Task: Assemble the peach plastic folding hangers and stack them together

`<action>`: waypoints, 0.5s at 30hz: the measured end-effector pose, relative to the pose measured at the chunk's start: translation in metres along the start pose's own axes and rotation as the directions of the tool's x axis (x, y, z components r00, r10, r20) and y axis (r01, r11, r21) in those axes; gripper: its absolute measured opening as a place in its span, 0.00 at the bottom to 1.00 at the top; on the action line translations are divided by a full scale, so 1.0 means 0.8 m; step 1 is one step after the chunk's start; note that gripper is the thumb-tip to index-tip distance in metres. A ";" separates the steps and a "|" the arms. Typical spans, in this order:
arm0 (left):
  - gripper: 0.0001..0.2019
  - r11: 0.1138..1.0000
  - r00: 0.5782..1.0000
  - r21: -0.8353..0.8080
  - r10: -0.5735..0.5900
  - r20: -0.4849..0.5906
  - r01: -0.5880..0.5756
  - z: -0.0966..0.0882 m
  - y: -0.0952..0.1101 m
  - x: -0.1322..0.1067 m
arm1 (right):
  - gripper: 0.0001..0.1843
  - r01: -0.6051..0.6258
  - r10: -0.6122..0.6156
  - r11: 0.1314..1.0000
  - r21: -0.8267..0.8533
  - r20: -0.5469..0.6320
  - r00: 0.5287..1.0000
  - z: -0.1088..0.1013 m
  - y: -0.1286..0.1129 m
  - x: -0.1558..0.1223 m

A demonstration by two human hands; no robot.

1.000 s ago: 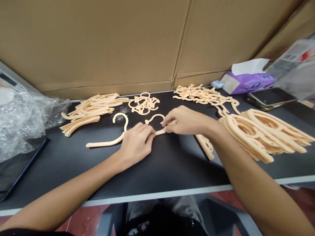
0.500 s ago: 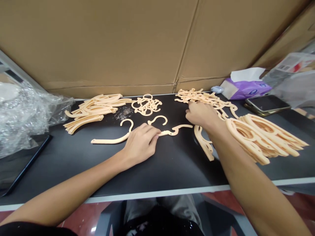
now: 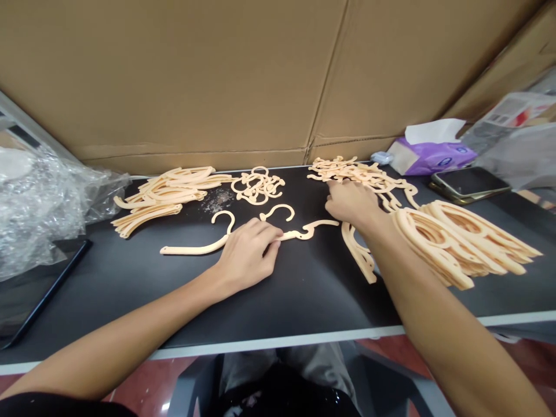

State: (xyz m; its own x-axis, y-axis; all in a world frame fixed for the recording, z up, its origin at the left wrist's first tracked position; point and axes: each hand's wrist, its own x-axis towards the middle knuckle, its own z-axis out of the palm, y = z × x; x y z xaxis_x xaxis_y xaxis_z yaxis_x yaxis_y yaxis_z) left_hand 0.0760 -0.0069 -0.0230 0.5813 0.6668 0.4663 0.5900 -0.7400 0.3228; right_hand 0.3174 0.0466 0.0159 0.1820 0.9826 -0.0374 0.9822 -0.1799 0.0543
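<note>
My left hand [image 3: 249, 255] rests on the black table, its thumb and fingertips closed on a beige plastic hanger arm [image 3: 324, 223] that sticks out to the right. From under that hand another hanger arm [image 3: 191, 250] runs left, with a hook [image 3: 225, 215] rising beside it. A loose hook [image 3: 282, 207] lies just beyond my fingers. My right hand [image 3: 351, 201] is at the near edge of a pile of small beige hanger parts [image 3: 339, 167], fingers curled down; what they hold is hidden. Below its wrist lie several curved hanger pieces [image 3: 358, 255].
Hanger arms [image 3: 174, 185] are heaped at the back left beside a pile of hooks [image 3: 259, 186]. Stacked folded hangers [image 3: 460, 243] lie right of my forearm. Tissue pack [image 3: 436, 155], phone [image 3: 471, 182], bubble wrap [image 3: 47, 202] and a dark tablet [image 3: 39, 295] flank them; cardboard [image 3: 195, 81] stands behind.
Almost nothing differs. My right hand has shifted very slightly left at the pile of small parts; my left hand stays in place on the hanger arm.
</note>
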 end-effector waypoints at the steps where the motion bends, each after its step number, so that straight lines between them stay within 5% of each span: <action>1: 0.08 1.000 1.000 0.001 0.002 -0.003 -0.002 0.000 0.000 0.000 | 0.27 0.011 -0.011 1.000 0.007 -0.001 1.000 0.002 -0.001 0.000; 8: 0.08 1.000 1.000 0.007 0.013 -0.007 -0.013 0.001 0.000 0.000 | 0.30 0.178 -0.131 0.938 0.298 -0.172 0.976 -0.002 -0.006 -0.002; 15: 0.08 1.000 1.000 0.005 0.023 -0.009 -0.023 0.001 -0.001 -0.001 | 0.27 0.064 -0.054 0.994 0.092 -0.107 0.993 -0.002 0.000 0.002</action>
State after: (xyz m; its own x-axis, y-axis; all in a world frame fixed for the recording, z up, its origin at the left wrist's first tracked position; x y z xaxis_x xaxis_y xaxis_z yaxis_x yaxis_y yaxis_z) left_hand 0.0756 -0.0068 -0.0239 0.5899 0.6489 0.4806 0.5794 -0.7547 0.3078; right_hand 0.3177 0.0481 0.0179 0.1229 0.9902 0.0671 0.9919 -0.1204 -0.0400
